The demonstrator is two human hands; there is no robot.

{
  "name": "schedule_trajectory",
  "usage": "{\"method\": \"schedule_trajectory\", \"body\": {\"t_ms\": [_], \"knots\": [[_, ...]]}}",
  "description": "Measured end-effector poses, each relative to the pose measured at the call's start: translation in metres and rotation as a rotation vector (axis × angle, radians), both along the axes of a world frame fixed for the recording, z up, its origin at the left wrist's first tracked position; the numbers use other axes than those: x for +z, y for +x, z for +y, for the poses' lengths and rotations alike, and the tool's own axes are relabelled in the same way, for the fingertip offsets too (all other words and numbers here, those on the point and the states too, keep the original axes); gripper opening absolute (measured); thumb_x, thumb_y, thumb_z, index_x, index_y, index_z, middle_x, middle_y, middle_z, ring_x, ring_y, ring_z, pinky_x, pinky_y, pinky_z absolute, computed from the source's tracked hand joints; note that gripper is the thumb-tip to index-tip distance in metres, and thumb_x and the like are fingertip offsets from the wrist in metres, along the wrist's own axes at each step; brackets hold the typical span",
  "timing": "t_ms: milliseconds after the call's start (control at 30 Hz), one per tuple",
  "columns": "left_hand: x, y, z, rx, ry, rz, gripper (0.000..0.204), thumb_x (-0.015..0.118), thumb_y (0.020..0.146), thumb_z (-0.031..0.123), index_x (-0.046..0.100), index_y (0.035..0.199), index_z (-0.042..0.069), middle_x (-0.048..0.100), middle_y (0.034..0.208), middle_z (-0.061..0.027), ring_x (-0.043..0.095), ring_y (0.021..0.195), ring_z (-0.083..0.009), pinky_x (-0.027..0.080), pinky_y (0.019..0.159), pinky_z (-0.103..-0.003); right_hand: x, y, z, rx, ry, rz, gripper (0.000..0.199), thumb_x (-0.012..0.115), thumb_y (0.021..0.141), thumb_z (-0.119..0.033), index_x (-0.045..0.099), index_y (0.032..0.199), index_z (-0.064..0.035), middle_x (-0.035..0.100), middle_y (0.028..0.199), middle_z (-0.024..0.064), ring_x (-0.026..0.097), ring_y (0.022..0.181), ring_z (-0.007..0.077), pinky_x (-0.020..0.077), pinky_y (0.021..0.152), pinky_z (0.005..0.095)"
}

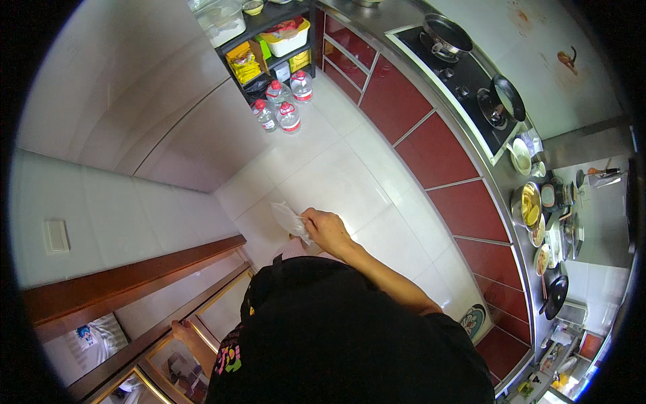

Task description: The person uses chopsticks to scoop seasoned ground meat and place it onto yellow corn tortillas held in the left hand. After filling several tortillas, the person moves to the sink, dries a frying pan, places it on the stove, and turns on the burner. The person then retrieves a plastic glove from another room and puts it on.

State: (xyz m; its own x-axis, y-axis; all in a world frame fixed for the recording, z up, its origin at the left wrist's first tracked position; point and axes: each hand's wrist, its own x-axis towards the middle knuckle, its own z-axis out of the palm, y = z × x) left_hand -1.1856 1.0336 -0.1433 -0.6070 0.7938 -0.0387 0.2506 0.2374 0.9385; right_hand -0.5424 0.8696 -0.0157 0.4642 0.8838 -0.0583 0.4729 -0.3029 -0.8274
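So from the head cam: the right hand is closed around a thin, crinkly clear plastic bag, pinched at one end so the rest sticks out limp to the hand's left, held out in front of the chest over the glossy white floor tiles. Left hand isn't visible, probably tucked under the black shirt, so can't tell what it's doing. Beyond the hand, water bottles with red caps stand on the floor by a dark shelf. Off to the hand's right runs the steel desk over red cabinet doors, with a black stove and pans on it.
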Motion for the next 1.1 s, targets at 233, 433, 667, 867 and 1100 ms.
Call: {"method": "schedule_trajectory", "body": {"t_ms": [233, 433, 667, 867, 1100], "knots": [[-0.009, 0.008, 0.014, -0.022, -0.004, 0.018, 0.003, 0.058, 0.082, 0.004, 0.055, 0.083, 0.003, 0.055, 0.078, -0.0094, 0.051, 0.063, -0.0203, 0.045, 0.057, -0.033, 0.0, -0.006, -0.009, -0.022, -0.025, 0.071, 0.017, 0.053, 0.093, -0.014, 0.062, 0.102, -0.0026, 0.068, 0.081, 0.0179, 0.066, 0.072, 0.0336, 0.0518, 0.066, 0.0406], [-0.008, 0.006, 0.018, -0.036, -0.039, 0.0, 0.005, 0.058, 0.084, 0.007, 0.057, 0.087, 0.003, 0.057, 0.082, -0.0086, 0.053, 0.07, -0.0202, 0.046, 0.063, -0.033, -0.003, -0.009, -0.012, -0.043, 0.03, 0.047, 0.017, 0.053, 0.094, -0.015, 0.061, 0.103, -0.002, 0.067, 0.08, 0.0195, 0.065, 0.072, 0.0367, 0.0511, 0.066, 0.0422], [-0.008, 0.01, 0.025, -0.073, -0.116, -0.032, 0.009, 0.057, 0.087, 0.009, 0.058, 0.093, 0.002, 0.059, 0.087, -0.0077, 0.056, 0.077, -0.0201, 0.048, 0.07, -0.033, 0.005, -0.009, -0.015, -0.076, -0.035, 0.165, 0.018, 0.055, 0.095, -0.018, 0.06, 0.101, -0.0013, 0.066, 0.075, 0.0175, 0.066, 0.07, 0.034, 0.0505, 0.064, 0.0414], [-0.016, 0.028, 0.02, -0.187, -0.281, -0.137, 0.013, 0.056, 0.09, 0.012, 0.06, 0.098, 0.002, 0.061, 0.092, -0.0069, 0.058, 0.083, -0.02, 0.049, 0.076, -0.032, 0.007, -0.006, -0.022, -0.199, 0.096, 0.162, 0.017, 0.06, 0.094, -0.017, 0.063, 0.093, -0.0003, 0.063, 0.076, 0.014, 0.062, 0.066, 0.0268, 0.048, 0.061, 0.0379], [0.034, 0.267, -0.01, -1.124, -0.426, -0.145, 0.018, 0.056, 0.092, 0.015, 0.062, 0.103, 0.001, 0.063, 0.097, -0.006, 0.061, 0.09, -0.0199, 0.051, 0.083, -0.032, 0.016, 0.004, -0.037, -0.365, 0.106, 0.356, 0.017, 0.063, 0.091, -0.016, 0.062, 0.085, 0.0004, 0.061, 0.076, 0.0111, 0.057, 0.064, 0.0193, 0.046, 0.059, 0.0331]]}}
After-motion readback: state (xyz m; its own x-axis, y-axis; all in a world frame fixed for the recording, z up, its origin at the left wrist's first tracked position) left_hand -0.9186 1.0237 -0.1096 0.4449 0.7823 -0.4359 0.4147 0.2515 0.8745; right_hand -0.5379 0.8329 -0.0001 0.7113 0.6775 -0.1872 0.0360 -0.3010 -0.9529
